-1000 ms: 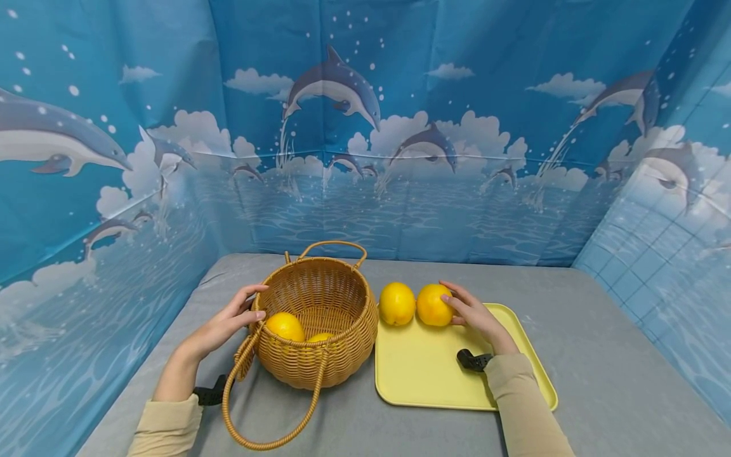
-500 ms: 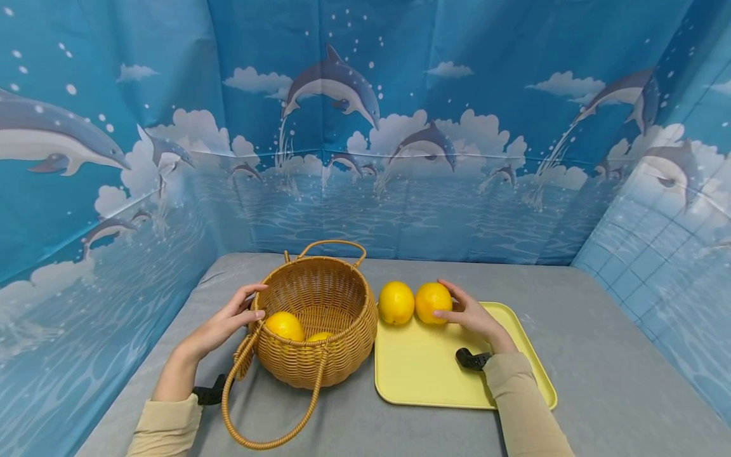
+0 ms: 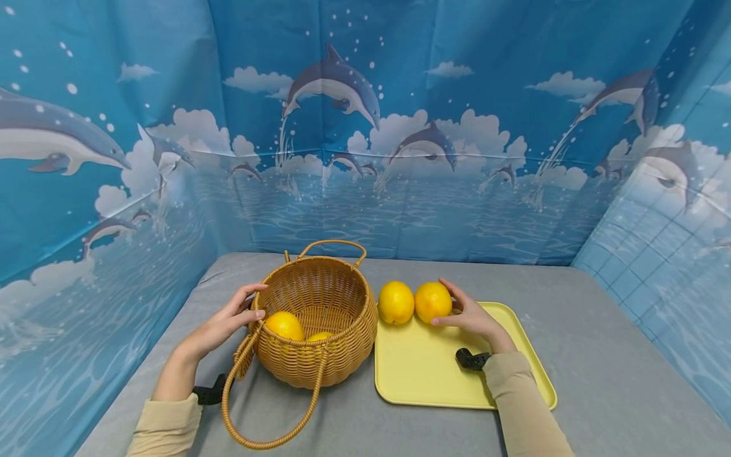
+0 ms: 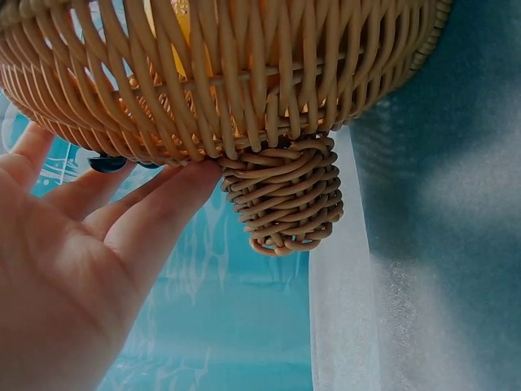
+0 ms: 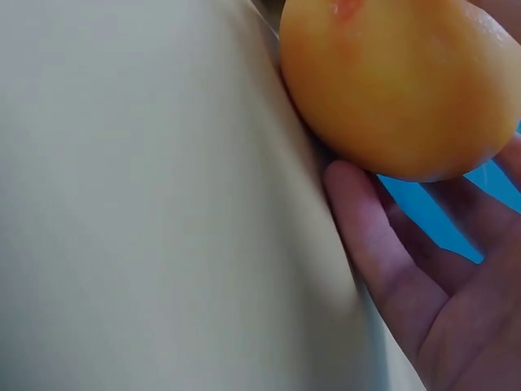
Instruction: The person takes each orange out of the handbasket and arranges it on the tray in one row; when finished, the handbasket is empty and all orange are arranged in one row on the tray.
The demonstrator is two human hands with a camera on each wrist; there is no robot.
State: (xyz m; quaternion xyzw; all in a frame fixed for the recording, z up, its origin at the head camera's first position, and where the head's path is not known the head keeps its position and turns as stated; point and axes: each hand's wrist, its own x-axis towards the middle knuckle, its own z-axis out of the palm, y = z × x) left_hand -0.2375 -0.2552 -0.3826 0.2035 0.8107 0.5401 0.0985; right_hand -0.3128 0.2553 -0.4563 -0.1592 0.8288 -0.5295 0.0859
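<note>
In the head view my left hand (image 3: 225, 324) rests against the left side of a wicker basket (image 3: 348, 355), with thumb and forefinger at its rim. From the left wrist view, fairly straight fingers (image 4: 163, 220) touch the woven side beside a short wicker foot (image 4: 285, 195). Two yellow oranges lie inside, one orange (image 3: 284, 325) plainly seen and another orange (image 3: 320, 337) mostly hidden by the rim. My right hand (image 3: 474, 317) grips an orange (image 3: 432, 302) at the tray's far edge, thumb in front and fingers behind. Another orange (image 3: 396, 303) sits left of it.
A yellow tray (image 3: 428, 374) lies on the grey cloth-covered table (image 3: 605, 368), right of the basket. One basket handle (image 3: 274, 442) hangs toward the front; the other handle (image 3: 333, 242) stands at the back. A blue dolphin curtain (image 3: 400, 216) surrounds the table.
My right thumb has slid from the orange's right side down to its lower front. The left hand, basket and other oranges stay where they were.
</note>
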